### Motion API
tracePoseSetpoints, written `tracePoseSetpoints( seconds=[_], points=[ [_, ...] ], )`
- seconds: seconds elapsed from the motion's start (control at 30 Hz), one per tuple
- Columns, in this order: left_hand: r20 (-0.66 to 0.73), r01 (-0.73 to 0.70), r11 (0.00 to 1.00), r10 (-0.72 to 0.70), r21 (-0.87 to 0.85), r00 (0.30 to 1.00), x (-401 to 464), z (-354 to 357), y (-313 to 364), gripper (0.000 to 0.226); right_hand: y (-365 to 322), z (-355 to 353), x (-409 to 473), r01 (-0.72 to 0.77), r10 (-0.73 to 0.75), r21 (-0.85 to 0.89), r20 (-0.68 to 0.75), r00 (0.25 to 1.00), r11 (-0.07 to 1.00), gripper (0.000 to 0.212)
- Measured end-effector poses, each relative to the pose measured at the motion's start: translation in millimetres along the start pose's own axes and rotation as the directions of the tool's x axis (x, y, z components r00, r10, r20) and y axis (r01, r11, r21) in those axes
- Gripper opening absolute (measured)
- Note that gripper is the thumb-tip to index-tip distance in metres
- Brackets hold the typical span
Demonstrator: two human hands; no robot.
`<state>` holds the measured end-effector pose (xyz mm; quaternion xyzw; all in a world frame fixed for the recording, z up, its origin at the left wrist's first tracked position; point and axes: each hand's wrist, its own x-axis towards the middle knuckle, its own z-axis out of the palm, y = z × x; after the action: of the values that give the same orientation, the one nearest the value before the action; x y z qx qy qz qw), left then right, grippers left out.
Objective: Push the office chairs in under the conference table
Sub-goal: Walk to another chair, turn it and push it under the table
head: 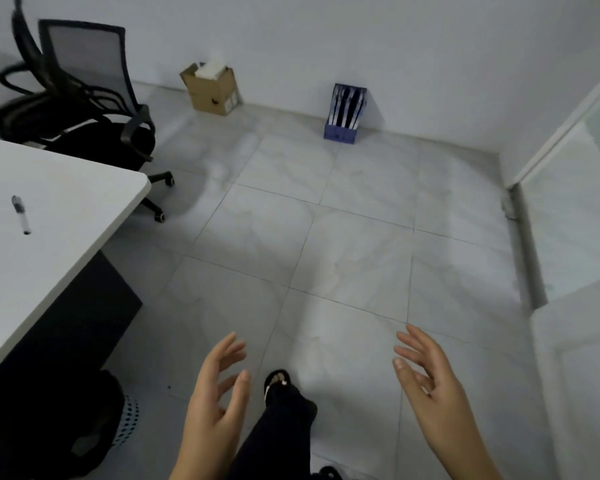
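The tiled floor (343, 244) fills most of the view, bare grey squares running back to a white wall. The white tabletop (49, 209) enters from the left, its rounded far-right corner jutting toward the middle of the room, with a dark panel beneath its right edge. Beyond that far corner stand the office chairs (84, 98), black with mesh backs, nested close together; the nearer one faces roughly toward the tabletop, its backrest upright and turned to the wall, its seat just behind the tabletop's far edge and two castor legs showing on the floor past the corner. How many chairs there are is hard to tell through the blur.

A glass door (568, 209) in a pale frame stands at the right. A cardboard box (210, 88) sits on the floor against the far wall, and a blue file holder (345, 114) stands further right along the same wall.

Low in the view, the left hand (215, 400) and right hand (430, 386) hang over the floor, palms turned toward each other, each grip spread wide and holding nothing, well apart from the chairs. Between them a sandalled foot (278, 382) steps on the tiles. A pen (21, 214) lies on the tabletop near its left edge, its long axis running near to far.
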<state>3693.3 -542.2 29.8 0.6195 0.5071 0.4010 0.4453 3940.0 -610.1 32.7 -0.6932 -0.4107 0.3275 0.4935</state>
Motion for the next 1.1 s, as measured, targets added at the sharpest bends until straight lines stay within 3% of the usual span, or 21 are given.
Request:
tracePoseSetpoints(
  seconds=[0.37,0.67,0.97,1.1],
  points=[
    [-0.111,-0.049,0.998,0.054,0.051,0.992,281,6,4,0.043,-48,68,281,0.065,-0.066,0.019,0.070,0.995,0.998,0.041],
    [-0.176,0.032,0.999,-0.025,0.036,0.984,456,21,-15,0.040,-63,114,474,0.031,-0.028,-0.011,0.173,0.984,0.999,0.041],
    [-0.394,0.081,0.997,-0.071,0.008,0.916,669,68,-9,0.039,-100,152,752,0.156,-0.133,-0.038,0.346,0.929,0.987,0.039],
    [-0.496,0.144,0.989,-0.134,-0.020,0.858,738,68,-6,0.039,-120,190,844,0.164,-0.129,-0.028,0.492,0.861,0.986,0.038]
  ],
)
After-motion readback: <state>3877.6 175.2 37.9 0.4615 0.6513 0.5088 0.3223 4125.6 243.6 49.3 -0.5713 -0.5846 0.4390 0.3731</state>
